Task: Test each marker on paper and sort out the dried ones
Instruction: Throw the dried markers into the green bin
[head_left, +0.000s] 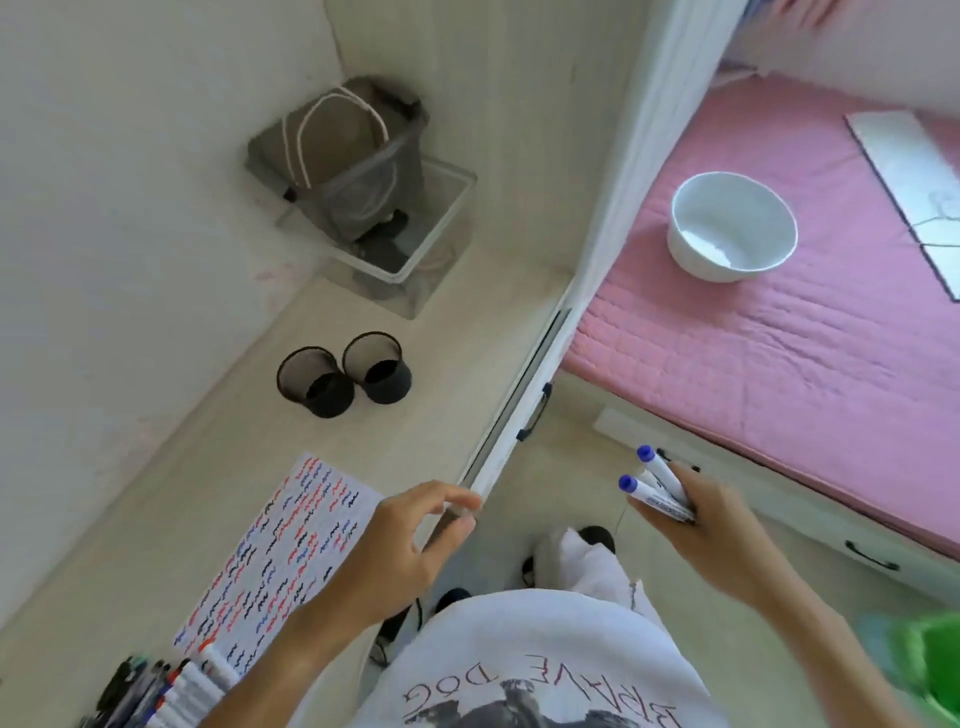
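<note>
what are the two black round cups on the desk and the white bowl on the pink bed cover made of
Two black round pen cups: likely metal wire mesh, see-through walls above solid matte rims. White round bowl: probably glazed ceramic, since it looks glossy with bright reflections, though hard plastic is possible.

L hand hangs at the table edge, fingers loosely curled, nothing in it. R hand reaches fwd, gripping blue-capped markers.

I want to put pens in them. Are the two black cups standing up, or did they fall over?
Standing up. Both black mesh cups sit on their bases on the desk, side by side, with their open tops facing up.
</note>
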